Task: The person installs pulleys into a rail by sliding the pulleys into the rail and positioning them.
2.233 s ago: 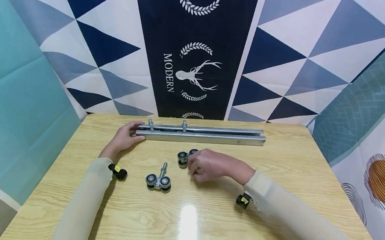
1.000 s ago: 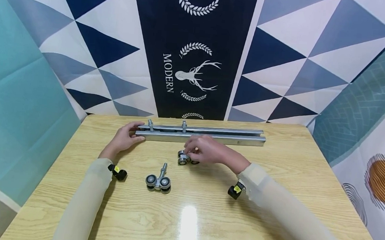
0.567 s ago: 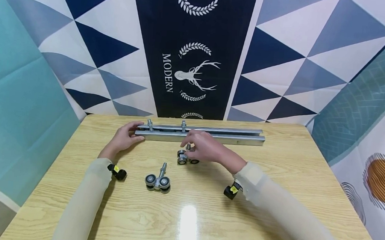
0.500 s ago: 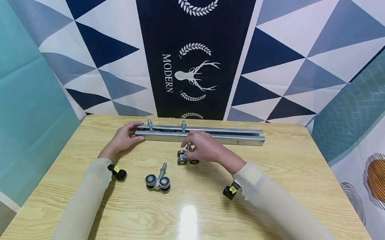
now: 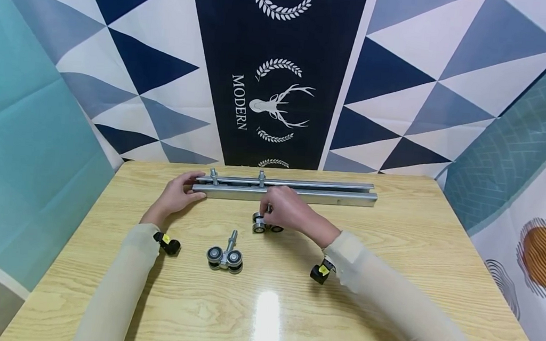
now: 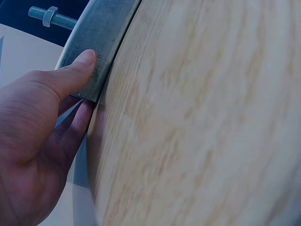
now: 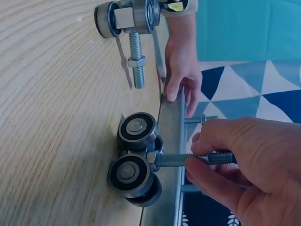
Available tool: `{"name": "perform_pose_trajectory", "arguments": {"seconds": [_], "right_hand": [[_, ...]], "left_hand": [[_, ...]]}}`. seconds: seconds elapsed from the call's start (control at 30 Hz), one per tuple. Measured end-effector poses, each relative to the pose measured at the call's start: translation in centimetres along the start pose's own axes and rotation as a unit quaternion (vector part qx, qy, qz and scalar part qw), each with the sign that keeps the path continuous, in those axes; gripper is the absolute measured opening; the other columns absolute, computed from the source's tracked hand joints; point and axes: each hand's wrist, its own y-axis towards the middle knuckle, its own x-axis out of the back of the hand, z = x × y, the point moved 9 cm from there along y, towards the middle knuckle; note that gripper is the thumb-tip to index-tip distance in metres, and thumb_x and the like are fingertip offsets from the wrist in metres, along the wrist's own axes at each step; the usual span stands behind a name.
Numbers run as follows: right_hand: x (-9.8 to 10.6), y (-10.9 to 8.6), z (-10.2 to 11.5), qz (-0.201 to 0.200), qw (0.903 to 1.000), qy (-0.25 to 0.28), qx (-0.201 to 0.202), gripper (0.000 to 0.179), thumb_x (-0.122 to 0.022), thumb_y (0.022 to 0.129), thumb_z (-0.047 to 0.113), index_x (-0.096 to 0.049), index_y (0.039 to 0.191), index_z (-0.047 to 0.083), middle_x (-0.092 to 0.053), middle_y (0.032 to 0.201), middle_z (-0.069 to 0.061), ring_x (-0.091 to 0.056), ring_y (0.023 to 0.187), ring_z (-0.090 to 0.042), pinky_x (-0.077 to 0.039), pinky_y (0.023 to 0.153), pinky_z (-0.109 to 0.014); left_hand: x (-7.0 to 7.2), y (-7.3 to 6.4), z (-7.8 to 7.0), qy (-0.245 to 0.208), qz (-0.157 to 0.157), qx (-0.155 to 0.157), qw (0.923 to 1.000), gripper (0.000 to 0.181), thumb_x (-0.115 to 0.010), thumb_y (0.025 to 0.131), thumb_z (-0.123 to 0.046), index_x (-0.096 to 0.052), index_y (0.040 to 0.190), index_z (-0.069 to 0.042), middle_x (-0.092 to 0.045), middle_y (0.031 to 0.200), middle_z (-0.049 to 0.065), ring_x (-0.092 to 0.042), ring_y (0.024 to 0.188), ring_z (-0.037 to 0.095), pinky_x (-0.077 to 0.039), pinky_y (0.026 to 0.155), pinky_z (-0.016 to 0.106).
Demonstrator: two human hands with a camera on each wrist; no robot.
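Clock is using head view. Nearest: loose roller trolley (image 5: 225, 258) is lying on the surface (image 5: 194, 314), 7:30 from the right fingers, threaded stud pointing about 12:30. Next: right hand (image 5: 289, 209) is pinching the held trolley (image 7: 153, 159) by its stud (image 7: 173, 160), fingers closed narrow around it, wheels sitting below them. Key relation: that stud is standing roughly upright, while the steel channel rail (image 5: 328, 198) is lying just beyond at 12, long axis running 9 to 3. Rail's left end is sitting at 9:30 from the right fingers, right end at 2:30. Left hand (image 5: 175, 195) is gripping the left end; right is being the nearer one to the held trolley. Two rail studs (image 5: 261, 178) are poking up from the channel. Farthest: patterned backdrop (image 5: 390, 89) is hanging behind.

Hidden: right hand is covering part of the stud and rail; channel is hiding whatever is carrying its studs. Can't tell whether the held wheels are touching down. Right wrist view is cropping the loose trolley.
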Motion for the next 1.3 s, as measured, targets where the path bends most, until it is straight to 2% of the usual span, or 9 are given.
{"name": "perform_pose_trajectory", "arguments": {"seconds": [0.2, 0.37, 0.73, 1.07, 1.3], "right_hand": [[0.0, 0.2, 0.1, -0.003, 1.0, -0.009, 0.003, 0.021, -0.074, 0.086, -0.005, -0.087, 0.084, 0.012, -0.082, 0.09, -0.002, -0.064, 0.074, -0.01, -0.056, 0.07, -0.025], [-0.2, 0.4, 0.1, 0.0, 0.9999, -0.013, 0.006, 0.023, -0.073, 0.085, -0.005, -0.086, 0.081, 0.013, -0.082, 0.084, 0.0, -0.064, 0.069, -0.008, -0.059, 0.071, -0.026], [0.1, 0.2, 0.2, 0.006, 0.9997, -0.019, 0.013, 0.019, -0.078, 0.083, -0.004, -0.084, 0.078, 0.013, -0.081, 0.083, 0.0, -0.065, 0.07, -0.009, -0.058, 0.07, -0.026], [1.9, 0.1, 0.3, -0.004, 0.999, -0.036, 0.028, 0.019, -0.08, 0.083, -0.001, -0.08, 0.072, 0.015, -0.081, 0.083, -0.001, -0.062, 0.07, -0.01, -0.051, 0.066, -0.023], [1.9, -0.5, -0.5, -0.002, 0.9988, -0.034, 0.036, 0.021, -0.077, 0.081, -0.004, -0.08, 0.072, 0.015, -0.079, 0.079, 0.001, -0.062, 0.069, -0.009, -0.054, 0.068, -0.025]], "left_hand": [[0.0, 0.1, -0.1, 0.004, 0.003, 0.003, 1.0, 0.066, -0.076, 0.109, -0.012, -0.048, 0.169, -0.004, -0.054, 0.165, 0.034, -0.057, 0.153, 0.055, -0.051, 0.129, 0.063], [-0.1, 0.0, 0.0, 0.001, 0.002, 0.002, 1.0, 0.066, -0.076, 0.109, -0.01, -0.048, 0.168, -0.004, -0.054, 0.166, 0.033, -0.057, 0.153, 0.055, -0.052, 0.129, 0.063], [-0.1, 0.0, -0.1, 0.002, 0.001, -0.002, 1.0, 0.065, -0.075, 0.109, -0.009, -0.048, 0.168, -0.003, -0.054, 0.165, 0.034, -0.057, 0.153, 0.056, -0.051, 0.129, 0.064], [-0.1, 0.1, -0.1, 0.001, 0.0, 0.0, 1.0, 0.066, -0.076, 0.109, -0.009, -0.048, 0.168, -0.003, -0.054, 0.165, 0.034, -0.058, 0.152, 0.056, -0.052, 0.128, 0.064], [-0.1, 0.0, -0.1, 0.001, 0.0, -0.006, 1.0, 0.065, -0.076, 0.109, -0.009, -0.048, 0.167, -0.002, -0.054, 0.165, 0.034, -0.058, 0.152, 0.057, -0.051, 0.128, 0.064]]}}
